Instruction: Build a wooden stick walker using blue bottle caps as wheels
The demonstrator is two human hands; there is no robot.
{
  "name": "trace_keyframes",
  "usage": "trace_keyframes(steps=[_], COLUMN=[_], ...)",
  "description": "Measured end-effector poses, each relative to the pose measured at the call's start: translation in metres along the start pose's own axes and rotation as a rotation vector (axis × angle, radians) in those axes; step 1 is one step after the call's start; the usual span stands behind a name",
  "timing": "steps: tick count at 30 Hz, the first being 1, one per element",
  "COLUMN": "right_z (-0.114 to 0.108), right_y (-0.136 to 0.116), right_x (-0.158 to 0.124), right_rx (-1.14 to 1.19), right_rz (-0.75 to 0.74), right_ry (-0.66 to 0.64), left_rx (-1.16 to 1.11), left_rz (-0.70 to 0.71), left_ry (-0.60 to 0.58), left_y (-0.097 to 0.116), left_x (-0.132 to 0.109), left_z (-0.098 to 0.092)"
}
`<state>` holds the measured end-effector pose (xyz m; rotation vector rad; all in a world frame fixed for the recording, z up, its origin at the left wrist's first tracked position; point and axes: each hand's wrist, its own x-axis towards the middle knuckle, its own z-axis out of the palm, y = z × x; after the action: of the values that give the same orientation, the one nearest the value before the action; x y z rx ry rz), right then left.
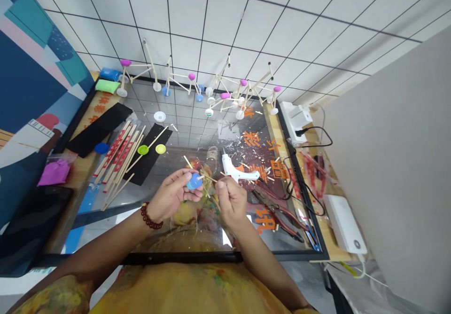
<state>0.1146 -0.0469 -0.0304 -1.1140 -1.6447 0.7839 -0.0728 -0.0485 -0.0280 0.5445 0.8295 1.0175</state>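
Observation:
Over the middle of the glass-topped table, my left hand [172, 192] pinches a blue bottle cap [193, 182] between thumb and fingers. Thin wooden sticks [208, 178] meet at the cap and point away in several directions. My right hand [231, 199] is closed, its thumb and forefinger gripping the end of one stick. Whether the sticks are fixed to the cap, I cannot tell. Just beyond my right hand lies a white glue gun [237, 169], its nozzle pointing away from me.
Small stick-and-cap tricycle models [225, 96] line the back wall. Left are loose chopsticks [121, 156], black strips [100, 128], coloured caps [160, 149] and a dark tablet [33, 229]. Right are pliers [278, 215], a power strip [294, 121], cords and a white box [344, 224].

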Motion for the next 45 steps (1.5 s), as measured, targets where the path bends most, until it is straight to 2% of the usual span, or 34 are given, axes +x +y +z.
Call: trace_keyframes(steps=[3, 9, 12, 16, 20, 23, 35, 45], right_z=[0.0038, 0.0042, 0.0028, 0.0018, 0.0012, 0.0013, 0.0036, 0.0060], right_y=[-0.0043, -0.0081, -0.0074, -0.0055, -0.0056, -0.0067, -0.0063, -0.0043], right_x=[0.0015, 0.0042, 0.0025, 0.0013, 0.0027, 0.0030, 0.0016, -0.0010], right_rx=[-0.031, 0.060, 0.051, 0.007, -0.036, -0.071, 0.068, -0.130], right_rz=[-0.043, -0.026, -0.065, -0.130, -0.205, -0.208, -0.048, -0.226], right_ry=[-0.040, -0.091, -0.112, -0.132, -0.173, -0.182, -0.141, -0.158], left_rx=[0.006, 0.194, 0.142, 0.008, -0.090, -0.133, -0.108, -0.155], left_rz=[0.033, 0.165, 0.103, -0.079, -0.244, -0.318, -0.243, -0.343], left_ry=[-0.001, -0.048, -0.050, -0.061, -0.155, -0.184, -0.164, -0.247], left_y=[-0.0022, -0.0063, -0.0059, -0.0040, -0.0026, -0.0036, -0.0024, -0.0049], left_x=[-0.0008, -0.0038, -0.0044, -0.0047, -0.0043, -0.0030, -0.0040, -0.0030], left_z=[0.0029, 0.0059, 0.0055, 0.0046, 0.0027, 0.0008, 0.0029, 0.0032])
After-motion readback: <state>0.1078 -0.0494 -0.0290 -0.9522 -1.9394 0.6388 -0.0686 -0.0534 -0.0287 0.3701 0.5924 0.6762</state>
